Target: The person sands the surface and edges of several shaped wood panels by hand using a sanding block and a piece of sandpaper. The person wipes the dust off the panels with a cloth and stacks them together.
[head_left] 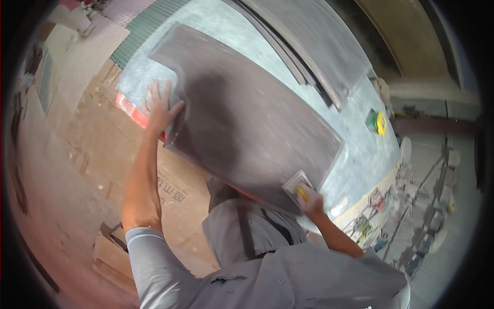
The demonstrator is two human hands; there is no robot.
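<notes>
A large dark grey-brown panel [272, 123] with a curved notch at its left end lies flat on a pale blue work surface [355, 154]. Its face shows faint pale streaks. My left hand [159, 112] is spread, fingers stretched out, at the notched left edge. Near the panel's near right corner, my right hand [311, 204] grips a hand sanding block [296, 181], a flat rectangular pad with a yellow part under my fingers. The block rests on the panel; its underside is hidden.
Another dark panel [314, 44] and narrow dark strips [272, 36] lie on the far side. A green and yellow object [377, 122] sits at the right. Flattened cardboard [180, 206] covers the floor at left; cluttered small items [375, 206] line the right.
</notes>
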